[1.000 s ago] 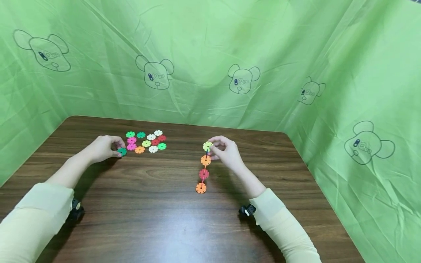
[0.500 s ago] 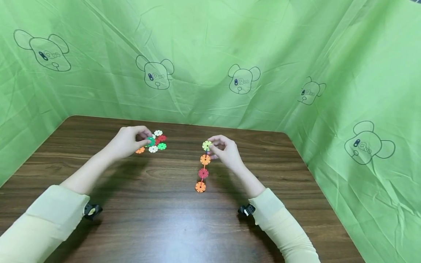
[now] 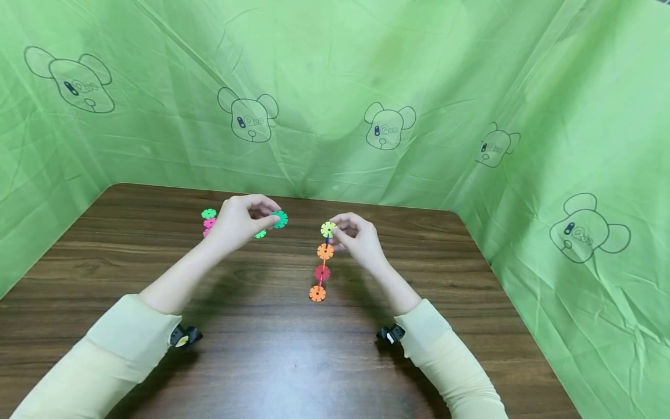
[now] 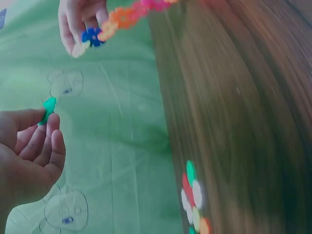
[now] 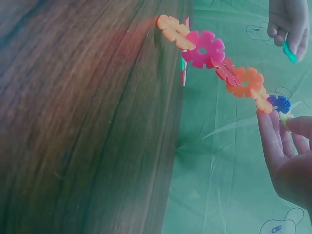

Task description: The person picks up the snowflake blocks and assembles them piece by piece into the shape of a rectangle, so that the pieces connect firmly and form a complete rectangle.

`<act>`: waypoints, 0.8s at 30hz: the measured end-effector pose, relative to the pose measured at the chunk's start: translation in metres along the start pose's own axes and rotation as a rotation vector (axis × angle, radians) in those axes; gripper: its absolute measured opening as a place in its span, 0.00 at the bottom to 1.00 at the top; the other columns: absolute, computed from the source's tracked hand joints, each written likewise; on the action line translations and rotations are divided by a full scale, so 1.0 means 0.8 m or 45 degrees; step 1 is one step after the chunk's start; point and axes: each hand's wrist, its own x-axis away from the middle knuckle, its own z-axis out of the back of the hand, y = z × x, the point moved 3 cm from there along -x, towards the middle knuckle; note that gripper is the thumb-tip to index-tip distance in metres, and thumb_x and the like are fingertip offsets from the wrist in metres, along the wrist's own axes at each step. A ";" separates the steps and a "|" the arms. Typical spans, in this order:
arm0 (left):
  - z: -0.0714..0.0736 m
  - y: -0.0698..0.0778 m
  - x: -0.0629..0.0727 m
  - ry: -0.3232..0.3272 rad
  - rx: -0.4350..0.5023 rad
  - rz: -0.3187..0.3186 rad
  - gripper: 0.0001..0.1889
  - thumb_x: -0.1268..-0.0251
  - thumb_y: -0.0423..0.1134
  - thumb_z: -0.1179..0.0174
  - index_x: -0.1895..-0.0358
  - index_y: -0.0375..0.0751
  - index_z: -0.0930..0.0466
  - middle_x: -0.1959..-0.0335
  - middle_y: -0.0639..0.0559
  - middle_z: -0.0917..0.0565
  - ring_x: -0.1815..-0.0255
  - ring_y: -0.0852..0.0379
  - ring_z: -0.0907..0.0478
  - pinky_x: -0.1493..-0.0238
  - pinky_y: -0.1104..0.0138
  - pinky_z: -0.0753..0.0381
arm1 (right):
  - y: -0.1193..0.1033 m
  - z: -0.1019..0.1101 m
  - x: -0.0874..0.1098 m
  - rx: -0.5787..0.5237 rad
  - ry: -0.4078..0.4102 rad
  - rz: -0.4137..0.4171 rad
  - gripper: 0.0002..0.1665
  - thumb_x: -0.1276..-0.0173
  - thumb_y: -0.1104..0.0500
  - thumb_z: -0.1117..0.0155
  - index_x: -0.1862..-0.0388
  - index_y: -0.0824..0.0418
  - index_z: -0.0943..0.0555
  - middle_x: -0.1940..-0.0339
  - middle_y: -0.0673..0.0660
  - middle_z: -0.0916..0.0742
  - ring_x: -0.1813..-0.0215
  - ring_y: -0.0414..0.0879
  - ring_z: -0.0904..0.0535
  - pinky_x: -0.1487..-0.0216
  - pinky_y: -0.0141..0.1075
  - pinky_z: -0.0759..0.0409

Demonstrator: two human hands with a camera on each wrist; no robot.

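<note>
Between thumb and fingers my left hand (image 3: 243, 224) pinches a green notched snowflake disc (image 3: 280, 219), raised above the table; it shows edge-on in the left wrist view. To its right, my right hand (image 3: 361, 238) pinches a yellow-green disc (image 3: 328, 229) at the top of a chain of interlocked discs. Below it in the right wrist view come a blue disc (image 5: 279, 104), an orange disc (image 5: 246, 82), a pink disc (image 5: 205, 49) and others. The chain hangs toward me, its lowest orange disc (image 3: 317, 293) nearest. The green disc and the chain are apart.
Loose discs lie at the back left of the wooden table (image 3: 251, 361), partly hidden by my left hand: a green disc (image 3: 209, 213), a pink disc (image 3: 209, 223) and several more. A green curtain (image 3: 324, 70) with bear drawings surrounds the table's back and sides.
My left hand has lifted the green disc from beside the loose discs and carried it right, over them, toward the chain. The right hand and chain have shifted only slightly.
</note>
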 end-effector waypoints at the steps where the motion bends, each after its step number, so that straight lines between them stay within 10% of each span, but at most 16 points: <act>1: -0.003 0.002 -0.001 -0.003 0.034 0.017 0.07 0.43 0.41 0.33 0.62 0.48 0.17 0.71 0.55 0.14 0.72 0.58 0.17 0.74 0.70 0.23 | 0.000 0.000 0.000 0.003 0.002 0.005 0.14 0.36 0.73 0.41 0.51 0.76 0.25 0.62 0.77 0.19 0.65 0.62 0.17 0.61 0.56 0.18; 24: -0.057 0.020 -0.010 -0.012 0.434 0.193 0.11 0.43 0.35 0.33 0.57 0.37 0.17 0.68 0.42 0.14 0.72 0.47 0.15 0.71 0.65 0.16 | -0.027 -0.016 0.009 0.191 -0.006 0.331 0.10 0.36 0.73 0.41 0.55 0.75 0.24 0.66 0.71 0.17 0.68 0.61 0.17 0.68 0.37 0.15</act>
